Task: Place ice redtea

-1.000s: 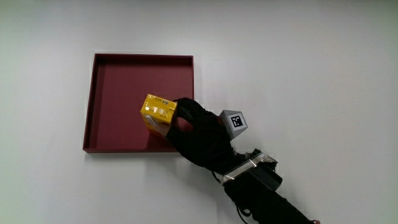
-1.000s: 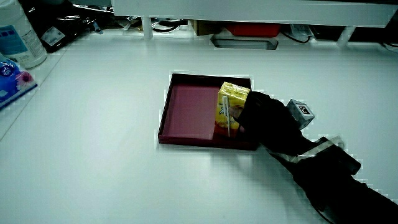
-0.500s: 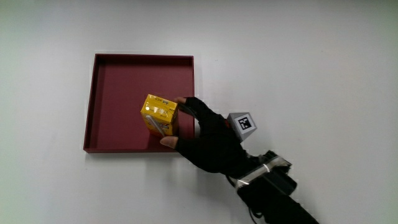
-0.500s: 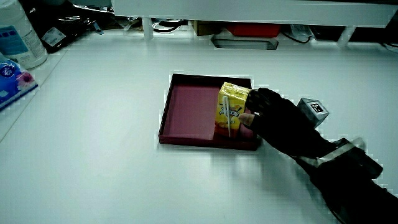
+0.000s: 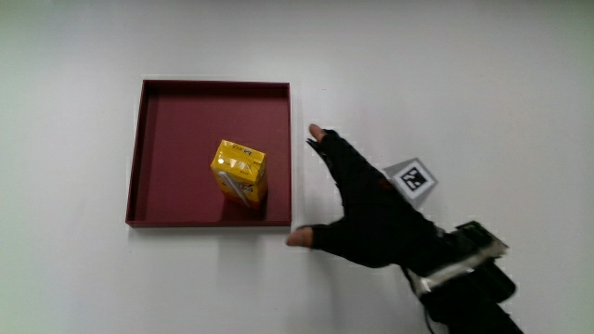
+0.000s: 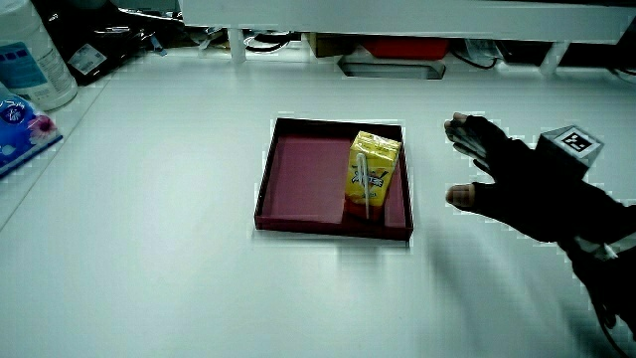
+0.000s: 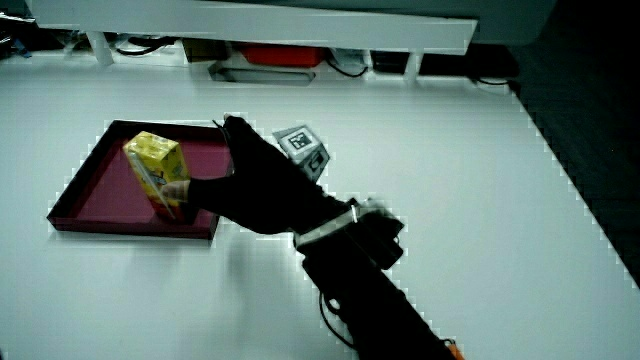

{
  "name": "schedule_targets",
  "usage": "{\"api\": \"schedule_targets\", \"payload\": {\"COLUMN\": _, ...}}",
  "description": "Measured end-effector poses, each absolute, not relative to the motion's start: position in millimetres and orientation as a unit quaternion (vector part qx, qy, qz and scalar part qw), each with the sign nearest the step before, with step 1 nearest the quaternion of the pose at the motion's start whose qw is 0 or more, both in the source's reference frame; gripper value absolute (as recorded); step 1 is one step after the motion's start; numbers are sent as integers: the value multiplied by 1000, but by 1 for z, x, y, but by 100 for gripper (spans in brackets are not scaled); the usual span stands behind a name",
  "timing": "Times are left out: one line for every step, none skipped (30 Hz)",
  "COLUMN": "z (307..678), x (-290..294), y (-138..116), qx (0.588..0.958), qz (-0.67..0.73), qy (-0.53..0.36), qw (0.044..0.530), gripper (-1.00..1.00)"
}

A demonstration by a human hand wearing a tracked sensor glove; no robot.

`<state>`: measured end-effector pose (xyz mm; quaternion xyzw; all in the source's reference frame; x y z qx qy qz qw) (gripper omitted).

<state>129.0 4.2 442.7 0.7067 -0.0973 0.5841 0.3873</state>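
A plain white worktop fills the scene. Nearest the person, the gloved hands hover over bare worktop just beside the red tray, fingers spread wide and holding nothing. In the tray stands the yellow ice redtea carton, upright, near the wall closest to the hands, apart from them. The placing looks finished; what remains is only to draw clear without nudging the carton.

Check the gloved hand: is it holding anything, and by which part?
Nothing is held. The hand is open beside the red tray, over bare table, fingers spread. The yellow carton stands upright in the tray, clear of the hand.
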Motion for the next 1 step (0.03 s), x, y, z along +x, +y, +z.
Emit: {"api": "schedule_targets", "payload": {"z": 442, "x": 133, "y": 4, "qx": 696, "qz": 595, "qy": -119, "qw": 383, "gripper": -100}}
